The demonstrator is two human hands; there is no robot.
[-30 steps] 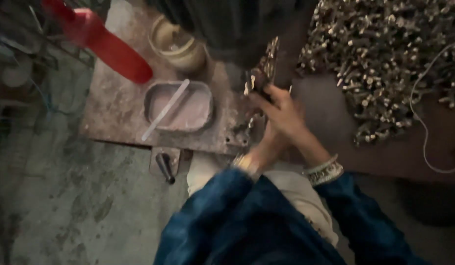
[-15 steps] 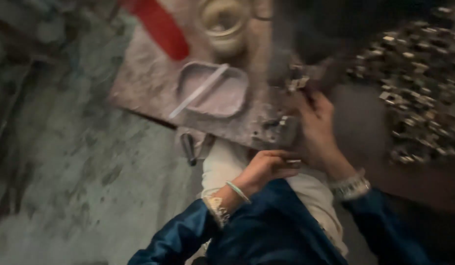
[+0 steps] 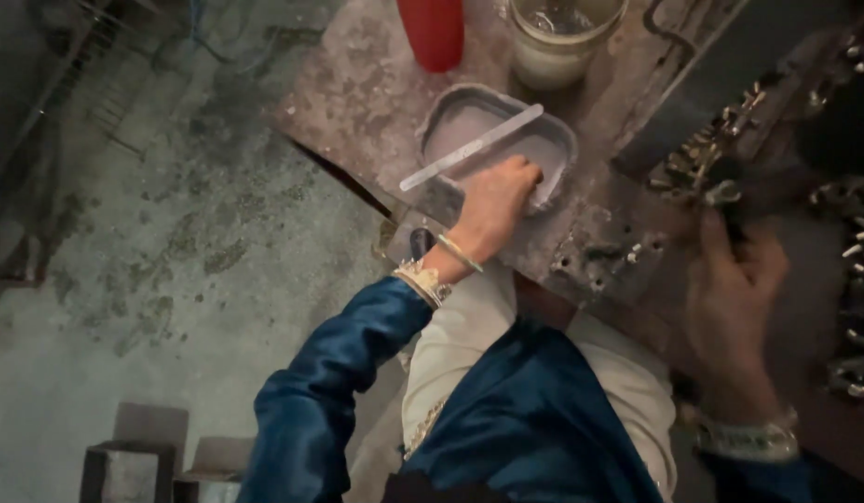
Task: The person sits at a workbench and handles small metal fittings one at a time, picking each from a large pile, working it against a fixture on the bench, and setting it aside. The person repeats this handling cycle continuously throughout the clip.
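The left hand [image 3: 495, 200] reaches into a shallow grey tray [image 3: 562, 140] on the bench [image 3: 357, 88], its fingers [image 3: 525, 168] curled together with the tips down in the pale powder; whether they pinch anything cannot be told. A flat pale stick [image 3: 471, 147] lies across the tray just beside the knuckles. The right hand [image 3: 730, 270] closes its fingers around a dark small metal part [image 3: 721, 182]. Behind the tray stand a red bottle [image 3: 432, 33] and a clear jar [image 3: 557, 42].
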